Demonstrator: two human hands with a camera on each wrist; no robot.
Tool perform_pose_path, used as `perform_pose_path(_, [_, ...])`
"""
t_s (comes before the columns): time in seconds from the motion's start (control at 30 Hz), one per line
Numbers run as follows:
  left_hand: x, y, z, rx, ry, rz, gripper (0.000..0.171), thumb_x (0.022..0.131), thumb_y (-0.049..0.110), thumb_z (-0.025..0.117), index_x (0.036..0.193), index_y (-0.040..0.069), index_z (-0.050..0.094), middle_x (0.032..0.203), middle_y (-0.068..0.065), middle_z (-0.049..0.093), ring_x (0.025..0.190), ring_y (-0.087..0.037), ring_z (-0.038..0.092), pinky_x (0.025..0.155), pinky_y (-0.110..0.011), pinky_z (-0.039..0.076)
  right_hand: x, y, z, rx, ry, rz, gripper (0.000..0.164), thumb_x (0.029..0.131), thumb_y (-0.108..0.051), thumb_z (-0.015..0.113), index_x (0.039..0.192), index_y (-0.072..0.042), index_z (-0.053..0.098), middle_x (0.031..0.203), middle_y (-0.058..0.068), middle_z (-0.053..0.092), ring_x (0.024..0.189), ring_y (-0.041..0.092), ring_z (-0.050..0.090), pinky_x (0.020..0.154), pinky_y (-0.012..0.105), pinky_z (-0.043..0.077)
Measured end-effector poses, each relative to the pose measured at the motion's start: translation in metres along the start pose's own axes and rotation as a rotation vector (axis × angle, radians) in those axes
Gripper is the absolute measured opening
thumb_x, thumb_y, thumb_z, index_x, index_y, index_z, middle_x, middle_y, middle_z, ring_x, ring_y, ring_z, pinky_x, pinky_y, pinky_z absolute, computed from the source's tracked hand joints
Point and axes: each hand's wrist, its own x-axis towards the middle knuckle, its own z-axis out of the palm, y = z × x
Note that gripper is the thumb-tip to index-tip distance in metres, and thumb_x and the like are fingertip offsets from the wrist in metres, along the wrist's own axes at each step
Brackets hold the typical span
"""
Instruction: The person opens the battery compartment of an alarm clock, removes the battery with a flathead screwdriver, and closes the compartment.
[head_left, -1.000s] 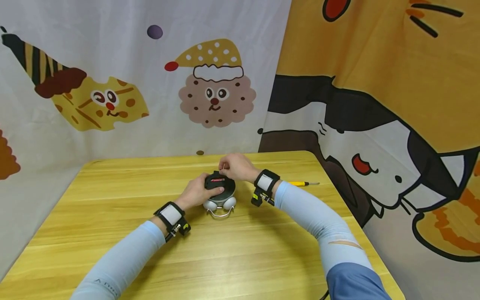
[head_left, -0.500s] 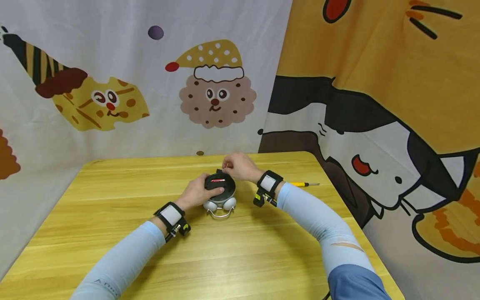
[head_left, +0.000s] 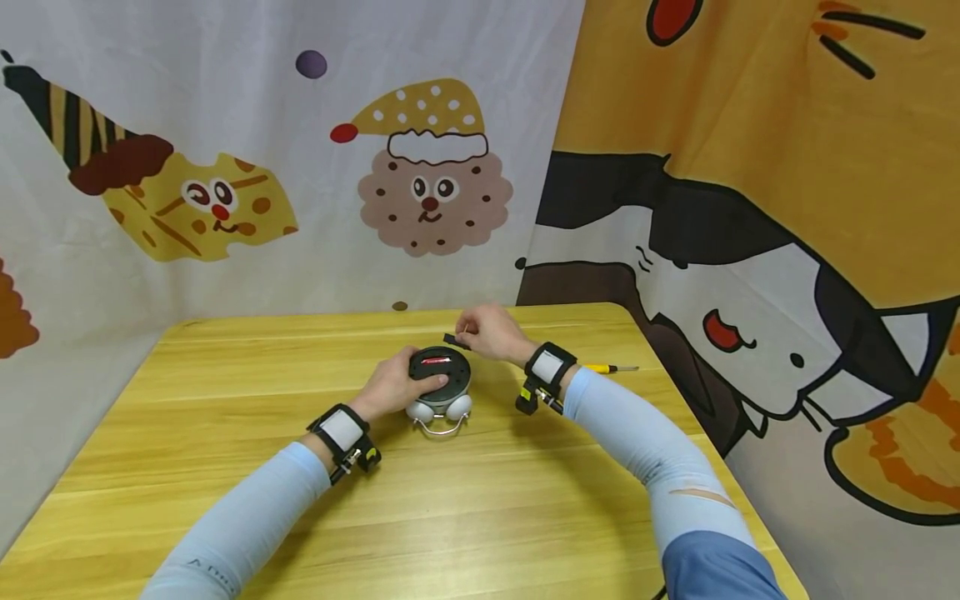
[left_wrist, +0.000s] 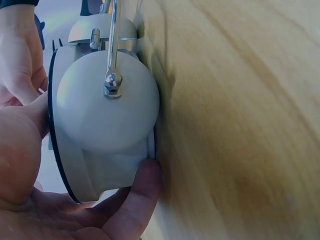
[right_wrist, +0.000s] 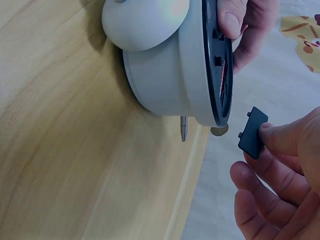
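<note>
In the right wrist view alone, shows two tabs (right_wrist: 240, 135) along one edge of a small black cover (right_wrist: 253, 132), plus a silver peg (right_wrist: 183, 129) on the side of a white twin-bell clock (head_left: 452, 372). In the left wrist view, shows a fingertip (left_wrist: 148, 172) hooked beneath that clock, hidden from the head camera. From the head only, shows a yellow screwdriver (head_left: 611, 368) towards the far right corner of the counter (head_left: 420, 500).

Pinches the cover between thumb and fingers in the right grip (head_left: 492, 333), apart from the clock. Clasps the clock in the left grip (head_left: 393, 383), thumb across its black back. Lies back up near the middle of the far edge, bells (head_left: 459, 407) towards the near edge, red strip (head_left: 437, 361) exposed.

Compared with half a second ago, holds the cover farther right, away from the clock's rim.
</note>
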Motion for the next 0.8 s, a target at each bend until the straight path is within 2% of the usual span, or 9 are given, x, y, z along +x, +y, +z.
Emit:
perform_pose_path(0.2, [-0.001, 0.002, -0.001, -0.010, -0.006, 0.006, 0.088, 0.101, 0.059, 0.080, 0.158, -0.002, 0.052, 0.148, -0.029, 0.070, 0.133, -0.044, 0.071, 0.112, -0.058, 0.059, -0.004, 0.008, 0.000, -0.005, 0.012, 0.023, 0.009, 0.106, -0.025, 0.081, 0.104, -0.017, 0.083, 0.086, 0.000, 0.081, 0.074, 0.012, 0.066, 0.069, 0.026, 0.045])
perform_pose_path(0.23, [0.002, -0.004, 0.001, -0.014, -0.001, 0.029, 0.092, 0.099, 0.064, 0.080, 0.158, -0.001, 0.053, 0.146, -0.028, 0.071, 0.131, -0.042, 0.072, 0.110, -0.055, 0.060, -0.004, 0.008, 0.000, -0.006, 0.014, 0.027, 0.009, 0.106, -0.025, 0.081, 0.104, -0.017, 0.083, 0.086, 0.000, 0.080, 0.074, 0.012, 0.066, 0.069, 0.026, 0.046])
perform_pose_path(0.33, [0.002, -0.004, 0.000, -0.012, -0.006, 0.030, 0.094, 0.099, 0.066, 0.079, 0.159, -0.001, 0.052, 0.147, -0.029, 0.071, 0.131, -0.042, 0.072, 0.108, -0.055, 0.061, -0.005, 0.010, -0.001, 0.002, 0.018, 0.030, 0.009, 0.105, -0.025, 0.081, 0.104, -0.016, 0.083, 0.085, 0.000, 0.080, 0.074, 0.013, 0.067, 0.070, 0.027, 0.046])
perform_pose_path(0.43, [0.002, -0.005, 0.000, -0.023, -0.011, 0.020, 0.094, 0.099, 0.065, 0.079, 0.161, 0.000, 0.050, 0.148, -0.029, 0.070, 0.133, -0.043, 0.071, 0.109, -0.055, 0.060, -0.006, 0.011, -0.002, 0.009, 0.016, 0.027, 0.010, 0.105, -0.025, 0.081, 0.104, -0.016, 0.083, 0.084, 0.000, 0.080, 0.073, 0.013, 0.067, 0.069, 0.027, 0.047])
perform_pose_path(0.47, [0.000, 0.000, -0.002, -0.019, -0.020, -0.004, 0.091, 0.101, 0.060, 0.079, 0.162, -0.001, 0.049, 0.151, -0.029, 0.068, 0.135, -0.045, 0.070, 0.111, -0.059, 0.059, -0.006, 0.012, -0.002, 0.010, 0.014, 0.026, 0.010, 0.105, -0.025, 0.081, 0.104, -0.016, 0.083, 0.084, 0.000, 0.081, 0.072, 0.012, 0.067, 0.069, 0.027, 0.047])
perform_pose_path(0.8, [0.000, 0.000, 0.000, -0.010, -0.022, -0.011, 0.091, 0.102, 0.060, 0.079, 0.163, 0.000, 0.048, 0.153, -0.028, 0.068, 0.136, -0.043, 0.070, 0.113, -0.059, 0.058, -0.010, 0.020, -0.002, 0.036, -0.006, 0.030, 0.010, 0.106, -0.024, 0.081, 0.100, -0.015, 0.083, 0.083, -0.002, 0.081, 0.070, 0.010, 0.068, 0.067, 0.025, 0.048])
